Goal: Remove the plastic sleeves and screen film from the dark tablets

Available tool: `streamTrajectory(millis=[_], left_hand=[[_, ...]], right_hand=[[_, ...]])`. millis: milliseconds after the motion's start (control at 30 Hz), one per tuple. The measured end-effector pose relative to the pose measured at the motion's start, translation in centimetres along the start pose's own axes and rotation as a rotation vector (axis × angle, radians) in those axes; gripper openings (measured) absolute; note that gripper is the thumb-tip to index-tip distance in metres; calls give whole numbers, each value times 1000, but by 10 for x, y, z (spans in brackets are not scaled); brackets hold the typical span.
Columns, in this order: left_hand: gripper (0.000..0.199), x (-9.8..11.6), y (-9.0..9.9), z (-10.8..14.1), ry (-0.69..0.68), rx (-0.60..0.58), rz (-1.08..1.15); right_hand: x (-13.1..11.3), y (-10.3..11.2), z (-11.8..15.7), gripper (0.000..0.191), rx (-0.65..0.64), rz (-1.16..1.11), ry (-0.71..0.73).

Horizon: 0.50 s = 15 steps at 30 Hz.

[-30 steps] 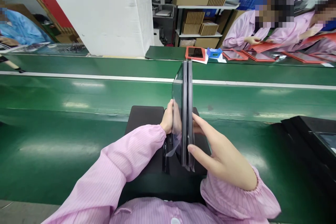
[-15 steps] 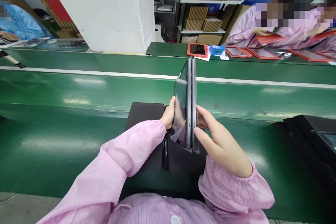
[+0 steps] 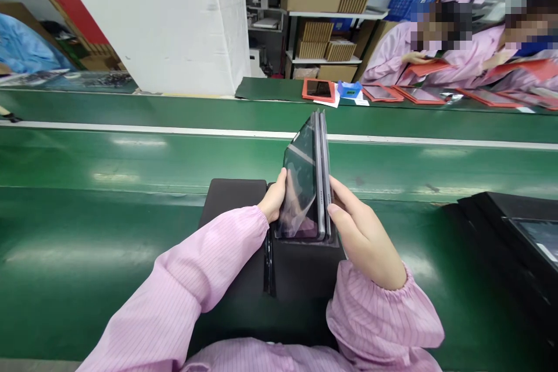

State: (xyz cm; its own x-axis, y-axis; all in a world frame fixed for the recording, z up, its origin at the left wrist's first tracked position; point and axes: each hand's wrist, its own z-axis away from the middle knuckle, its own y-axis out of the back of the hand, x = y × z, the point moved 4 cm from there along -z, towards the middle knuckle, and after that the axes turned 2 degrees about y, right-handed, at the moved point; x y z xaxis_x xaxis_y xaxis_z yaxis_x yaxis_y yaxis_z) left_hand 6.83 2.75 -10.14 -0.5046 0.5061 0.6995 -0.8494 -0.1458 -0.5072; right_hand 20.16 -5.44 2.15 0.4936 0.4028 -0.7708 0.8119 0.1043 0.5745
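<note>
Lowered onto the black pad (image 3: 235, 203) since the earlier frame, two tablets (image 3: 301, 186), film (image 3: 292, 224) still on, sit clamped between left hand (image 3: 274, 200) and right hand (image 3: 364, 232).

Your head-worn camera looks out from just above your chest, facing forward and down across the green conveyor belt (image 3: 131, 157), with a wide lens that bows the scene toward the frame's edges. It sits very near your left hand (image 3: 272, 200), your right hand (image 3: 366, 238) and the tablet (image 3: 303, 186) between them, which fill the lower middle of the view along with your pink striped sleeves (image 3: 174, 279). Well beyond the belt, the top of the view takes in the metal shelving (image 3: 325, 61) and a co-worker's pink sleeve (image 3: 386, 61).
</note>
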Motion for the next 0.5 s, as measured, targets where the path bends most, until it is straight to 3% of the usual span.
streamTrajectory(millis=[500], left_hand=[[57, 0, 5, 5, -102, 151, -85]], right_hand=[[-9, 10, 11, 62, -110, 74, 64]])
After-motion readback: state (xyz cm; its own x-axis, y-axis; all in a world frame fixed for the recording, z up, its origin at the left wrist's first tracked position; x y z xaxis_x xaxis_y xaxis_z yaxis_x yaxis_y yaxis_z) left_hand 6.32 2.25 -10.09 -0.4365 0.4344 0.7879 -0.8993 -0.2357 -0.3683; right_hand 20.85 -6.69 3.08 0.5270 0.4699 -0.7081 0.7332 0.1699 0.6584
